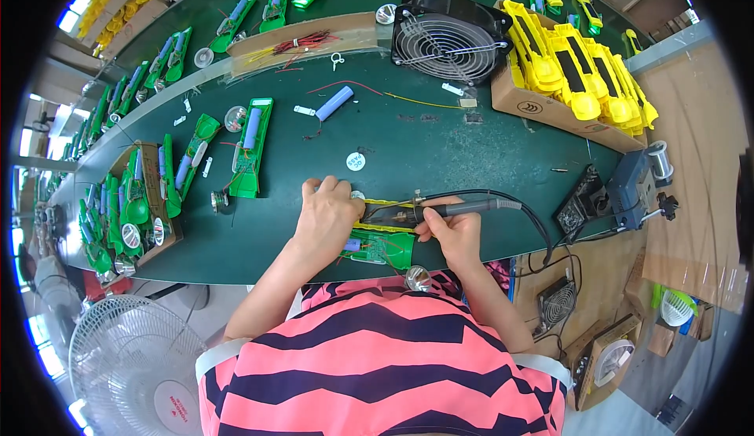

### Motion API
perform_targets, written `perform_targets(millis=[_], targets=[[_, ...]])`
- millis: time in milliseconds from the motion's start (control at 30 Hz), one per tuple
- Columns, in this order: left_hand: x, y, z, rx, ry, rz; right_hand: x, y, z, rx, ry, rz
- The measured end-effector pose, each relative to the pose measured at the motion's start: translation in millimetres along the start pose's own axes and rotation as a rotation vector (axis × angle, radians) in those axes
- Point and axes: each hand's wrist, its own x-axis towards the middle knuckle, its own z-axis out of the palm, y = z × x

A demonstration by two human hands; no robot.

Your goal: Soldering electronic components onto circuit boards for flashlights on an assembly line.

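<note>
My left hand (328, 212) is closed, its fingers curled down over the left end of a yellow torch casing (381, 228) with a dark inside. In my right hand (454, 233) is a soldering iron (479, 206), its handle between thumb and fingers and its front end pointing left over the casing. The exact tip is too small to make out. Just below lies a green casing half (398, 249) with a blue battery cell (353, 244), a circuit board and red wires. A round reflector (418, 279) sits at the table's near edge.
A cardboard box of yellow casings (577, 75) and a black fan (452, 39) stand beyond. The soldering station (632, 192) is at the right, its cable looping near my right hand. Green casing halves (251, 149) and a loose battery (334, 103) lie left and ahead.
</note>
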Motion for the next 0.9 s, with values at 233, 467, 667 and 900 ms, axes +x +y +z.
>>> perform_targets(millis=[233, 467, 667, 900], targets=[[3.3, 0.3, 0.2, 0.046, -0.013, 0.004, -5.3, -3.1, -7.9, 0.066, -0.027, -0.008], [2.0, -1.4, 1.8, 0.038, -0.021, -0.019, -26.7, -22.9, -24.8, -0.431, 0.024, -0.503], [4.5, -0.4, 3.0, 0.037, 0.029, -0.019, -27.3, -8.6, -36.3, -0.757, -0.028, -0.600], [4.7, -0.8, 2.5, 0.034, 0.079, 0.009, -24.2, -6.8, -36.5, -0.804, -0.065, -0.539]])
